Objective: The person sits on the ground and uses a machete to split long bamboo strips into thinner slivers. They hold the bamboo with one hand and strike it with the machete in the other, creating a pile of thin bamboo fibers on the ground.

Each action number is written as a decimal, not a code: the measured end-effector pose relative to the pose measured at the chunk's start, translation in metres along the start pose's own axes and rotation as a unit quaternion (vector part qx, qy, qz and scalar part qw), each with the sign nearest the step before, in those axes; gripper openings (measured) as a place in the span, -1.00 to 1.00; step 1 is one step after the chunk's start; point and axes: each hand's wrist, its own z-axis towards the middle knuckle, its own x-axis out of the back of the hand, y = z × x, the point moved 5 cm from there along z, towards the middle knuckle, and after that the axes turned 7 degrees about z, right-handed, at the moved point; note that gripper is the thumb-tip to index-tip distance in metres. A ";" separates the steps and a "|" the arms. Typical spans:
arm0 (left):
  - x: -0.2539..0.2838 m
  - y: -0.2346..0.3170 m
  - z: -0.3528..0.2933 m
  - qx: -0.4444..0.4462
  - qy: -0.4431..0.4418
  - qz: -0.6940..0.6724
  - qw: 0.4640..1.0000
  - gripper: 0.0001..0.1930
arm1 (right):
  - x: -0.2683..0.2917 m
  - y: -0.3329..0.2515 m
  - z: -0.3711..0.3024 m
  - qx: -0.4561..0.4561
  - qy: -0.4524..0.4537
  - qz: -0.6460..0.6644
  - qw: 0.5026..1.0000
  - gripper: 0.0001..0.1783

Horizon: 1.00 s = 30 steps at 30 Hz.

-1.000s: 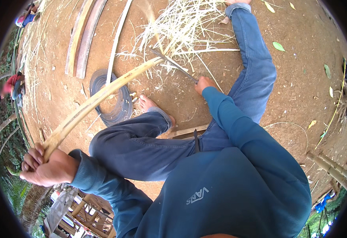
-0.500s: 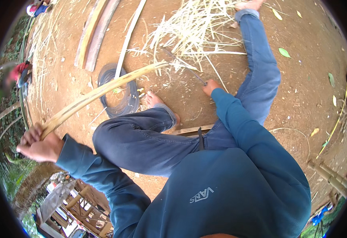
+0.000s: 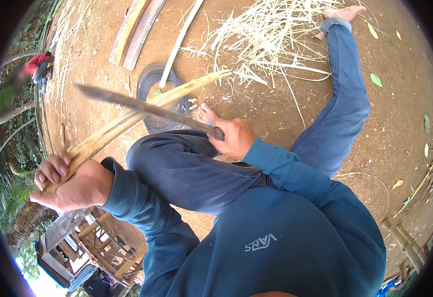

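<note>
My left hand (image 3: pixel 73 180) is wrapped round the near end of a long pale strip of split wood, perhaps bamboo (image 3: pixel 108 129). The strip slants up and away to the right, its far end in the air above the ground by my foot. In my right hand (image 3: pixel 235 138) is the handle of a long machete (image 3: pixel 142 105). Its dark blade, slightly blurred, points left and crosses over the strip around its middle. Whether blade and wood touch I cannot tell.
A coil of dark wire (image 3: pixel 144 89) lies beyond my bent left knee. A heap of pale shavings (image 3: pixel 271 37) spreads near my outstretched foot. Two thick slats (image 3: pixel 130 34) and a thin pale strip (image 3: pixel 181 42) lie on the dirt. A person in red (image 3: pixel 38 64) crouches far left.
My right hand has swung the machete up and leftward from low beside my right leg to across the strip. My left hand keeps its grip, slightly further right and lower in view.
</note>
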 end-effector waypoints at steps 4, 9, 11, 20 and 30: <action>0.007 0.000 0.002 -0.002 0.004 -0.004 1.000 -0.63 | 0.000 0.013 0.000 0.032 0.060 0.009 0.998 -0.74; 0.010 -0.004 0.006 -0.006 0.020 0.010 1.000 -0.65 | 0.005 0.106 0.005 -0.100 0.080 -0.030 0.991 -0.78; 0.011 -0.006 0.009 -0.003 0.019 0.008 1.000 -0.65 | 0.008 0.127 0.007 -0.113 0.095 -0.047 0.988 -0.78; 0.009 -0.008 0.011 -0.016 0.044 0.038 0.998 -0.66 | 0.007 0.154 0.008 -0.110 0.119 -0.044 0.986 -0.78; 0.007 -0.010 0.012 -0.031 0.045 0.047 0.997 -0.68 | 0.019 0.175 0.001 -0.169 0.116 -0.083 0.975 -0.78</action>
